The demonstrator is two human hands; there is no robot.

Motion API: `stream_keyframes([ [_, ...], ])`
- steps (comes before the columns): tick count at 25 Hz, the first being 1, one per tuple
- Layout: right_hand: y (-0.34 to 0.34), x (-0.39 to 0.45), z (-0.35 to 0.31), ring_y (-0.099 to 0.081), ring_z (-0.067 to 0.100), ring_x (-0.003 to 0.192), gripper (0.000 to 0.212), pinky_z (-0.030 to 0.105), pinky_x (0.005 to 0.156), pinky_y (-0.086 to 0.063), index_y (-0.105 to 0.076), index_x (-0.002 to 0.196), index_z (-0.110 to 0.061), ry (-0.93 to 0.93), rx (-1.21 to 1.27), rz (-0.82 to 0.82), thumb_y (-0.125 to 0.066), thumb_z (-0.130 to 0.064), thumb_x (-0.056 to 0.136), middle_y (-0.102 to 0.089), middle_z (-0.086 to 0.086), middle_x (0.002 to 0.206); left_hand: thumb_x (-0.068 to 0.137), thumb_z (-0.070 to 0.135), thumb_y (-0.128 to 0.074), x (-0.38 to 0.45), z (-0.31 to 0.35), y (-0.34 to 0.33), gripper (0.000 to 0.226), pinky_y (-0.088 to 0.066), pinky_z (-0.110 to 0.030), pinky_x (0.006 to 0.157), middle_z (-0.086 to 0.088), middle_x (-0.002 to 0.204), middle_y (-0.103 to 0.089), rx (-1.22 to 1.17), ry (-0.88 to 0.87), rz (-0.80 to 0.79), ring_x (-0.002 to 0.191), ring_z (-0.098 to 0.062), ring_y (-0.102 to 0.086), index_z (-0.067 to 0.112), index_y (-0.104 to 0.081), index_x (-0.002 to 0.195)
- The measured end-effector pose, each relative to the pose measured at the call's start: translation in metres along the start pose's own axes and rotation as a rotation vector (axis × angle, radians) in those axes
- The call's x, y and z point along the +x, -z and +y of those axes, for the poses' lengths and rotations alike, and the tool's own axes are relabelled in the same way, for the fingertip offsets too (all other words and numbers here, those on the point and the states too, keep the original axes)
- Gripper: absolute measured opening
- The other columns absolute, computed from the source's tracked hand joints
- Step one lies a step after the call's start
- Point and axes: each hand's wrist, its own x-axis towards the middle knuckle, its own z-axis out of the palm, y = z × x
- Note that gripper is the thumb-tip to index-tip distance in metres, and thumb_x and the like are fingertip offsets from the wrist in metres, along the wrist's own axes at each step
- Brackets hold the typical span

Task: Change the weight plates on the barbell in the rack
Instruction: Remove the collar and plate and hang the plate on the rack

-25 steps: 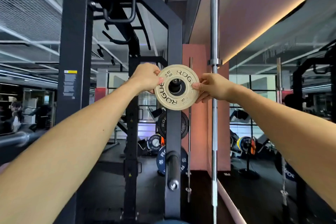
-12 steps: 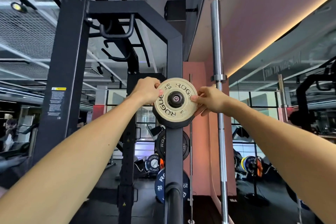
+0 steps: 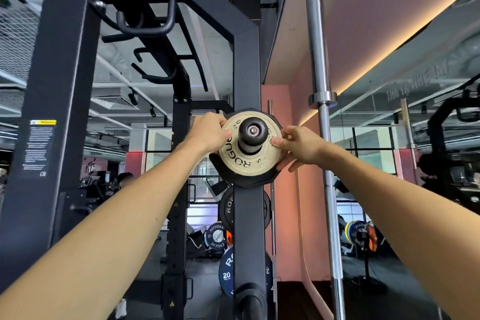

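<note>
A small cream Rogue weight plate [image 3: 244, 162] sits on a black storage peg [image 3: 253, 132] on the rack's upright [image 3: 246, 65], with a black plate [image 3: 241, 182] behind it. My left hand [image 3: 210, 132] grips the cream plate's left rim. On the right rim, my right hand [image 3: 296, 147] pinches it with thumb and fingers. The peg's end pokes out through the plate's hole toward me.
A steel barbell [image 3: 322, 117] stands upright just right of the rack, against the pink wall. Lower pegs on the same upright carry a black plate [image 3: 227, 209] and a blue 20 plate [image 3: 226, 271]. Another peg end [image 3: 250, 301] sticks out at the bottom. Mirrors line the right side.
The cream plate went from held in the air in front of the upright onto the storage peg, then slid further back along it. Both hands stayed on its rim.
</note>
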Motion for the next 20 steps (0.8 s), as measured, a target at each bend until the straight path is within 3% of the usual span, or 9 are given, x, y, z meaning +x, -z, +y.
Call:
stream_keyframes([
  [2, -0.004, 0.013, 0.009, -0.069, 0.03, 0.067, 0.018, 0.029, 0.045, -0.054, -0.047, 0.103, -0.008, -0.006, -0.01, 0.0, -0.048, -0.026, 0.101, -0.066, 0.015, 0.08, 0.082, 0.015, -0.058, 0.009, -0.007, -0.01, 0.016, -0.06, -0.043, 0.071, -0.004, 0.069, -0.062, 0.025, 0.007, -0.006, 0.069, -0.03, -0.066, 0.015, -0.06, 0.066],
  [7, -0.006, 0.036, 0.023, -0.07, 0.031, 0.068, 0.025, 0.032, 0.049, -0.056, -0.048, 0.107, -0.003, -0.048, -0.049, -0.031, -0.049, -0.028, 0.1, -0.067, 0.016, 0.083, 0.068, 0.029, -0.042, 0.018, -0.009, -0.014, 0.013, -0.057, -0.038, 0.077, -0.008, 0.077, -0.066, 0.267, -0.026, -0.107, 0.072, -0.031, -0.063, 0.021, -0.048, 0.061],
  [10, 0.001, 0.044, 0.026, -0.068, 0.028, 0.057, 0.036, 0.032, 0.048, -0.058, -0.054, 0.097, 0.004, -0.092, -0.07, -0.029, -0.057, -0.032, 0.095, -0.068, 0.02, 0.075, 0.077, 0.028, -0.05, 0.024, -0.004, -0.011, 0.018, -0.057, -0.039, 0.082, -0.007, 0.071, -0.068, 0.344, 0.017, -0.121, 0.074, -0.03, -0.068, 0.018, -0.055, 0.063],
  [13, 0.005, 0.051, 0.03, -0.066, 0.033, 0.05, 0.053, 0.035, 0.047, -0.058, -0.054, 0.102, 0.014, -0.066, -0.096, 0.033, -0.069, -0.035, 0.087, -0.067, 0.032, 0.077, 0.081, 0.033, -0.048, 0.028, -0.004, -0.011, 0.033, -0.057, -0.031, 0.079, -0.003, 0.054, -0.069, 0.382, 0.111, -0.178, 0.053, -0.02, -0.07, 0.01, -0.067, 0.067],
  [15, 0.005, 0.049, 0.033, -0.066, 0.035, 0.052, 0.048, 0.036, 0.047, -0.058, -0.054, 0.091, 0.008, -0.057, -0.094, 0.064, -0.072, -0.036, 0.083, -0.067, 0.03, 0.073, 0.08, 0.036, -0.044, 0.027, -0.01, -0.017, 0.035, -0.057, -0.03, 0.078, -0.002, 0.051, -0.068, 0.342, 0.114, -0.161, 0.048, -0.018, -0.068, 0.01, -0.066, 0.07],
  [17, 0.003, 0.046, 0.033, -0.065, 0.035, 0.052, 0.044, 0.035, 0.047, -0.056, -0.047, 0.073, -0.003, -0.046, -0.144, 0.088, -0.07, -0.039, 0.084, -0.063, 0.023, 0.059, 0.076, 0.039, -0.041, 0.025, -0.018, -0.022, 0.033, -0.058, -0.036, 0.079, -0.004, 0.06, -0.07, 0.326, 0.08, -0.115, 0.059, -0.023, -0.07, 0.012, -0.059, 0.07],
  [20, -0.007, 0.036, 0.027, -0.068, 0.037, 0.059, 0.043, 0.039, 0.057, -0.058, -0.045, 0.07, -0.009, -0.049, -0.245, 0.155, -0.061, -0.043, 0.091, -0.066, 0.02, 0.06, 0.088, 0.049, -0.047, 0.017, -0.027, -0.021, 0.036, -0.056, -0.04, 0.082, -0.007, 0.079, -0.064, 0.267, 0.02, -0.131, 0.079, -0.032, -0.067, 0.021, -0.049, 0.066],
])
